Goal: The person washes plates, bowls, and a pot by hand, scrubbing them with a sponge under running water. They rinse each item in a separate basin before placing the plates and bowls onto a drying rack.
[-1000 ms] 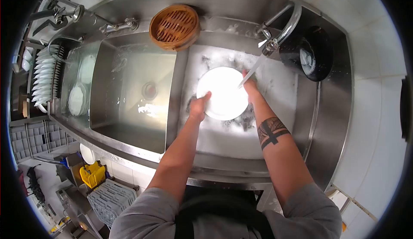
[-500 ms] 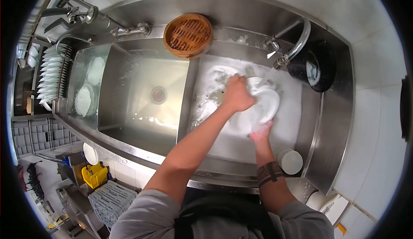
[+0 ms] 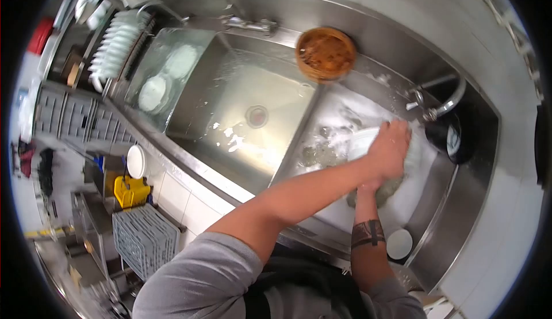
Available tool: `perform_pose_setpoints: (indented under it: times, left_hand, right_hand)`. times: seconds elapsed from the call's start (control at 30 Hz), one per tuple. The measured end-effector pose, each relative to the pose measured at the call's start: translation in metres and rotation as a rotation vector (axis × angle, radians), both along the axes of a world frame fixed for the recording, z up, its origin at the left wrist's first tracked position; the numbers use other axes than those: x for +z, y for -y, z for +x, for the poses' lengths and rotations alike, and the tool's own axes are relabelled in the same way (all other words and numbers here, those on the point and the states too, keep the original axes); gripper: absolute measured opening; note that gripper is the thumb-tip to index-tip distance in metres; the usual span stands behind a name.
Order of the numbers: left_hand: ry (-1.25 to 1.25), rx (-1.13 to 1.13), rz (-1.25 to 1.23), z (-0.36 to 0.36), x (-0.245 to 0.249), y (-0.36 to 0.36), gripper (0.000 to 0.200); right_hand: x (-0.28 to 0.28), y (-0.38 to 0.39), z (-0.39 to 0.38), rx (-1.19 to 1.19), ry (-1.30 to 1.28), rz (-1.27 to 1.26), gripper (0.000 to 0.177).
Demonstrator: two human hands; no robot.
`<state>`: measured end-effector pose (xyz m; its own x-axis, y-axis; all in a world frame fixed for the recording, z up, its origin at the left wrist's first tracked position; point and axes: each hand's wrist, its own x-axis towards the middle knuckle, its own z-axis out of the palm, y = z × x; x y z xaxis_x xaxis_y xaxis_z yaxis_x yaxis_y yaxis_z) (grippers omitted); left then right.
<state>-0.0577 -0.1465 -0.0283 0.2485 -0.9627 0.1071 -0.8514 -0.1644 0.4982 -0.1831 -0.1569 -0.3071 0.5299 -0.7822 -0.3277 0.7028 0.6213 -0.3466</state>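
White dishes (image 3: pixel 361 142), seemingly a stack, are held low over the foamy water of the right sink basin (image 3: pixel 322 201). My left hand (image 3: pixel 392 146) lies over their right side, its fingers bent around the far edge. Below it is my right hand (image 3: pixel 369 185), beside the dishes' near side; its fingers are hidden behind the left hand and the dishes. Motion blurs the dishes, so their number cannot be told.
A round bamboo steamer (image 3: pixel 326 54) sits on the back ledge. To the right are a curved faucet (image 3: pixel 451 103) and a black pot (image 3: pixel 451 138). White bowls (image 3: pixel 399 243) stand at the near right corner. Plates (image 3: pixel 154 93) lie in the left compartment.
The view has turned and shifted, so the sink appears tilted. Both hands are closer together, and the dishes have changed angle. My right hand's fingers are now hidden.
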Motion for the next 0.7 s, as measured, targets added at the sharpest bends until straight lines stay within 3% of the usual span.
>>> perform_pose_setpoints:
  times: [0.07, 0.23, 0.3, 0.4, 0.43, 0.57, 0.63, 0.7]
  left_hand:
    - [0.043, 0.008, -0.099, -0.010, 0.004, -0.029, 0.071]
    - [0.089, 0.041, -0.235, -0.042, 0.013, -0.110, 0.082]
    - [0.142, 0.014, -0.405, -0.032, 0.030, -0.151, 0.086]
    - [-0.019, -0.025, -0.367, 0.009, 0.055, -0.206, 0.096]
    - [-0.019, -0.030, -0.387, 0.027, 0.058, -0.221, 0.096]
    - [-0.560, 0.270, -0.594, 0.165, 0.091, -0.280, 0.105]
    - [-0.657, 0.385, -0.524, 0.265, 0.076, -0.301, 0.088]
    - [-0.998, 0.376, -0.468, 0.367, 0.056, -0.343, 0.073]
  right_hand:
    - [0.019, -0.013, -0.003, 0.020, -0.022, 0.061, 0.071]
    - [0.090, -0.045, -0.013, 0.041, -0.104, 0.055, 0.070]
    - [0.134, -0.059, -0.004, 0.050, -0.113, 0.006, 0.070]
    - [0.205, -0.086, 0.029, 0.071, -0.108, -0.106, 0.069]
    - [0.229, -0.099, 0.043, 0.088, -0.108, -0.145, 0.069]
    - [0.299, -0.159, 0.137, 0.144, -0.118, -0.303, 0.069]
    - [0.309, -0.190, 0.193, 0.172, -0.237, -0.344, 0.069]
    - [0.301, -0.219, 0.244, 0.212, -0.475, -0.422, 0.066]
